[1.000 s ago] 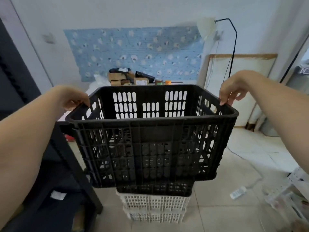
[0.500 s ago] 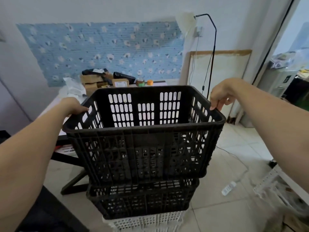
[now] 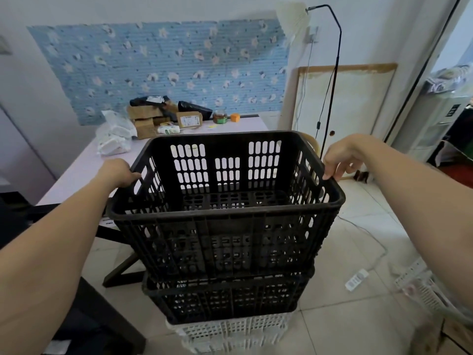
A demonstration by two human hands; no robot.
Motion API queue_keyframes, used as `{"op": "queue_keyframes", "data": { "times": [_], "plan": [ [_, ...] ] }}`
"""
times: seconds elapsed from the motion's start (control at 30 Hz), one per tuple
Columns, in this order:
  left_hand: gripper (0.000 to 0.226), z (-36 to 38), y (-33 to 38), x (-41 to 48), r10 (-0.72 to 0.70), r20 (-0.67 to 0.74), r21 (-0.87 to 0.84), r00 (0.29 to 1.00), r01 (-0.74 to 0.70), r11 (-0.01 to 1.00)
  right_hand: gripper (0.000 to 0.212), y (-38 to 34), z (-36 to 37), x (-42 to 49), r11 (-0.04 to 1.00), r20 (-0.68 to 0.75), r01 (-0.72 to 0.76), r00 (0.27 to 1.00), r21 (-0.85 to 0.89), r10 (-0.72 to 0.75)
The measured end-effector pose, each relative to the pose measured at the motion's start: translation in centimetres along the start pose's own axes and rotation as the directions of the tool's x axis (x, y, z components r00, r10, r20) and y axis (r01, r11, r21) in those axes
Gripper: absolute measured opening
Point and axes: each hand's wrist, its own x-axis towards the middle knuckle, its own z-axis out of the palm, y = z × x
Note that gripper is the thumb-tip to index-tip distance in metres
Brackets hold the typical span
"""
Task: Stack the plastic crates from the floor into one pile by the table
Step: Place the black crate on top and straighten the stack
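A large black plastic crate (image 3: 225, 242) sits nested in a second black crate (image 3: 230, 298), which rests on white crates (image 3: 230, 334) at the bottom of the pile. The pile stands on the floor beside the pale table (image 3: 84, 170). My left hand (image 3: 116, 172) grips the top crate's left rim, fingers curled over the edge. My right hand (image 3: 339, 160) holds the right rim near the far corner, with its fingertips on the edge. The top crate is empty inside.
Boxes, bags and jars (image 3: 163, 119) lie on the table at the back. A floor lamp (image 3: 330, 80) and a leaning board (image 3: 353, 108) stand on the right. A cable and power strip (image 3: 357, 279) lie on the tiles; a white rack (image 3: 430, 295) is at lower right.
The top black crate has come down into the black crate beneath it. Both hands stay on its rims, and my view has shifted so the table shows.
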Motion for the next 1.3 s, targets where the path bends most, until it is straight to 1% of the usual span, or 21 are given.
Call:
{"op": "queue_keyframes", "data": {
  "times": [0.17,0.33,0.4,0.57,0.6,0.73,0.8,0.87,1.03,1.1,1.17,1.2,1.27,1.3],
  "plan": [
    [0.044,0.5,-0.8,-0.2,-0.001,-0.018,-0.022,1.000,0.001,1.000,0.012,-0.3,0.8,-0.7,1.000,0.019,0.009,1.000,0.025,-0.010],
    [0.042,0.9,-1.5,-1.1,-0.020,-0.016,-0.054,1.000,0.019,0.998,0.025,-0.6,1.5,-1.1,1.000,0.026,0.002,1.000,0.021,-0.003],
    [0.042,0.8,-1.6,-1.5,-0.022,-0.017,-0.063,1.000,0.021,0.998,0.024,-0.6,1.6,-1.0,1.000,0.025,0.002,1.000,0.014,-0.003],
    [0.043,1.0,-1.9,-2.3,-0.031,-0.009,-0.058,0.999,0.030,0.998,0.012,-0.1,1.4,0.1,0.999,0.020,0.001,1.000,0.036,-0.002],
    [0.043,1.1,-1.9,-2.3,-0.029,-0.020,-0.066,0.999,0.027,0.997,0.010,0.0,1.3,0.3,0.999,0.014,0.001,1.000,0.034,-0.001],
    [0.039,1.6,-1.8,-2.2,-0.029,-0.089,-0.118,0.996,0.018,0.993,0.017,0.5,1.1,0.9,0.999,-0.012,0.035,0.999,0.011,-0.035],
    [0.038,1.9,-1.7,-2.3,-0.027,-0.134,-0.132,0.991,0.009,0.991,0.016,0.5,1.3,0.6,0.999,-0.015,0.047,0.999,0.013,-0.047],
    [0.041,2.4,-1.7,-2.4,-0.031,-0.170,-0.149,0.985,0.006,0.989,0.014,0.1,1.6,-0.1,0.998,-0.041,0.060,0.997,0.008,-0.060],
    [0.041,3.3,-1.8,-2.2,-0.047,-0.207,-0.199,0.977,0.005,0.980,0.015,-0.4,2.5,-1.3,0.997,-0.058,0.074,0.996,-0.013,-0.075],
    [0.041,3.4,-2.0,-2.1,-0.044,-0.204,-0.207,0.978,0.001,0.978,0.011,-0.2,3.0,-1.1,0.996,-0.103,0.083,0.991,0.014,-0.081],
    [0.038,3.6,-2.2,-2.1,-0.047,-0.201,-0.234,0.978,-0.002,0.972,0.015,0.0,4.1,-0.4,0.990,-0.210,0.136,0.970,0.040,-0.125],
    [0.036,3.7,-2.2,-2.2,-0.049,-0.203,-0.250,0.978,-0.003,0.968,0.020,0.0,5.0,0.2,0.984,-0.282,0.176,0.946,0.031,-0.160],
    [0.033,4.0,-2.3,-2.3,-0.055,-0.209,-0.276,0.976,-0.005,0.961,0.029,0.0,6.7,1.3,0.970,-0.432,0.242,0.874,-0.012,-0.223],
    [0.032,4.1,-2.3,-2.4,-0.060,-0.209,-0.288,0.976,-0.003,0.958,0.030,-0.1,7.4,1.6,0.967,-0.487,0.253,0.843,-0.018,-0.229]
  ]
}}
